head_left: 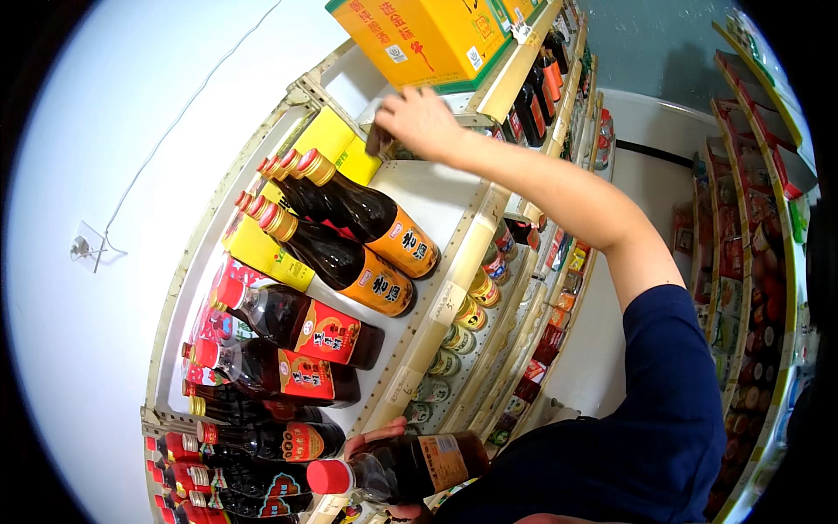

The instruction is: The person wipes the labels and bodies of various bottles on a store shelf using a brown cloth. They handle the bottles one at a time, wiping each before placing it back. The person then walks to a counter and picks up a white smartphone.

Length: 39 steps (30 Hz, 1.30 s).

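Low in the view, my left hand [377, 432] is closed around a dark bottle [397, 467] with a red cap and an orange-brown label; the bottle lies tilted, and part of the hand is hidden behind it. My right arm stretches up across the shelving. At its end my right hand [421, 120] has curled fingers over the upper shelf board [428, 179], just below a yellow carton [428, 44]. A small dark brown thing [377, 140] shows at those fingertips; its kind is unclear. Nearest to that hand stand dark bottles with gold-and-red caps and orange labels [406, 244].
Red-labelled bottles [327, 330] and several smaller dark bottles [301, 441] fill the shelf's lower left. Yellow boxes [336, 144] stand behind the bottles. Cans [471, 313] line a lower shelf. Another stocked rack [759, 262] stands across the aisle. A cable [188, 109] hangs on the wall.
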Motion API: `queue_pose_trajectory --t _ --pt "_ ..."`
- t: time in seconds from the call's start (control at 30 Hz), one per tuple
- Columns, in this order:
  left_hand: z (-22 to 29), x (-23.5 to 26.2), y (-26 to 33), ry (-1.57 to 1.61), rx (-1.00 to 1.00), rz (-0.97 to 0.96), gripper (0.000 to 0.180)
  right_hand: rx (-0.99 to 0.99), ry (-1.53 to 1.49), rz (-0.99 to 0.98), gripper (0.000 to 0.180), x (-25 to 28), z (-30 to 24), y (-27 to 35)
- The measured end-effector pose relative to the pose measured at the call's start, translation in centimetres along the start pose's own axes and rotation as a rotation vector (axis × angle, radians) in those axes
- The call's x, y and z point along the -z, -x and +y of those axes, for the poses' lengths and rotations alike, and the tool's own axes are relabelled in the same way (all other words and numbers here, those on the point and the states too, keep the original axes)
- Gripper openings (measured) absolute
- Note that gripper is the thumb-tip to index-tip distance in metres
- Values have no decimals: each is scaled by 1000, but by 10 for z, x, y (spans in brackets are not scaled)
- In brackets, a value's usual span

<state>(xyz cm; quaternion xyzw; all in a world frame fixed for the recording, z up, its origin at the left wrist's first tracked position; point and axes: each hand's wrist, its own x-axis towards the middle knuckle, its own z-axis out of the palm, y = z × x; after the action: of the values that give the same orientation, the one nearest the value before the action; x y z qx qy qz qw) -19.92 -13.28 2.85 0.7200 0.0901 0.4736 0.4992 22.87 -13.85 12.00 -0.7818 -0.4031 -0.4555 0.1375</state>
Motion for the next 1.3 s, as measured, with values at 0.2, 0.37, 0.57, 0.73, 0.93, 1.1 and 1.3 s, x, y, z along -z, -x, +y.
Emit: queue_pose_trajectory --t 0.2,0.37,0.57,0.73,0.93,1.1,1.3 --pt "-8 2 -3 177 24 -8 115 -292 159 -554 27 -9 36 -29" --pt "-7 3 -5 108 43 41 114 -434 233 -694 30 -35 38 -28" --pt "-29 22 2 88 39 58 107 -369 45 -615 25 -24 14 -40" --pt "-3 -13 -3 70 50 134 107 -240 -30 -364 20 -73 10 -37" --pt "-17 9 -1 35 190 -10 107 -178 -174 -115 15 -59 -5 -46" --pt "-24 11 2 161 69 -27 103 -277 154 28 15 -33 16 -45" --pt "-20 -1 -7 235 -33 -49 102 -346 41 -438 23 -64 23 -35"
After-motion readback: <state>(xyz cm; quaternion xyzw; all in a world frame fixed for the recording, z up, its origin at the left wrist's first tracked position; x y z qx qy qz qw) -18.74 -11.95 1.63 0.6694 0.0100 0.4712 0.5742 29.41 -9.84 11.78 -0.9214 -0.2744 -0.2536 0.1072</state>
